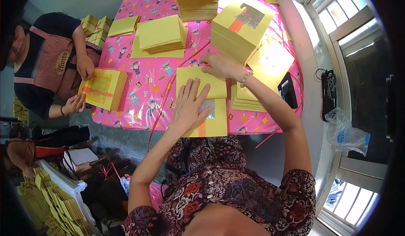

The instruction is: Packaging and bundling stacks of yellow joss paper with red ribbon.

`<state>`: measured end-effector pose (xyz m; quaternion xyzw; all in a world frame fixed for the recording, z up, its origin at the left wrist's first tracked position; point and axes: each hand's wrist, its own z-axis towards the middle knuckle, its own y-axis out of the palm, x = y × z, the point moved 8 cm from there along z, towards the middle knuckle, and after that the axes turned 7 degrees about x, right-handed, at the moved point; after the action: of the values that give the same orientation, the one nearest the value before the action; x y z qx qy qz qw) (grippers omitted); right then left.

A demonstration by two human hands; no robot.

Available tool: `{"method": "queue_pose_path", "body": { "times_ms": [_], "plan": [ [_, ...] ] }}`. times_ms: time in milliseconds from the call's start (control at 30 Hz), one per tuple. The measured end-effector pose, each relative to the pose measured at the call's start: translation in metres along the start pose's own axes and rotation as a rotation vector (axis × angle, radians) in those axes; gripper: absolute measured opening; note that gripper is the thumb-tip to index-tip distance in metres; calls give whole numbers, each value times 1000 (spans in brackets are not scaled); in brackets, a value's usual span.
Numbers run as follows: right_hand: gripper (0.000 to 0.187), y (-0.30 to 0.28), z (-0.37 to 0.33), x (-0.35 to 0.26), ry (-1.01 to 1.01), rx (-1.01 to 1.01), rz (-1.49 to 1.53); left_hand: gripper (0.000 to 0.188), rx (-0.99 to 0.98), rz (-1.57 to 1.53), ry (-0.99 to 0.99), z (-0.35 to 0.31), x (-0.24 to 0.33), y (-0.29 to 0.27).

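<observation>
In front of me a yellow paper sheet [215, 86] is folded over at its far part. Its near part, or another sheet under it, shows a silver patch and an orange stripe. My left hand [190, 105] presses flat on the paper, fingers spread. At the fold's far edge, my right hand [223, 66] has its thumb on the paper and its fingers curled at the rim; a bracelet circles that wrist. Just beyond stands a thick block of yellow paper [234, 40] with a silver and orange top. More yellow sheets [249, 105] lie under my right forearm.
Paper stacks [162, 33] and a tall pile [198, 4] stand on the pink patterned tablecloth [143, 113]. Red string [161, 109] crosses it. At left a person's hands [80, 84] touch a yellow paper block [105, 90]. A black object [287, 90] lies near the right edge.
</observation>
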<state>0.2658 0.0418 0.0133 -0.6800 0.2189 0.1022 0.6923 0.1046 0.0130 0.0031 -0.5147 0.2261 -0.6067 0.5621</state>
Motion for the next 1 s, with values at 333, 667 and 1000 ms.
{"method": "queue_pose_path", "body": {
  "times_ms": [333,667,1000],
  "plan": [
    [32,21,12,6,46,-108,39,71,-29,-15,-9,3,-3,2],
    [29,27,22,3,2,-29,65,73,-59,-14,4,4,-3,4],
    [27,20,23,1,29,-26,122,73,-56,-17,4,4,-3,1]
  ]
}}
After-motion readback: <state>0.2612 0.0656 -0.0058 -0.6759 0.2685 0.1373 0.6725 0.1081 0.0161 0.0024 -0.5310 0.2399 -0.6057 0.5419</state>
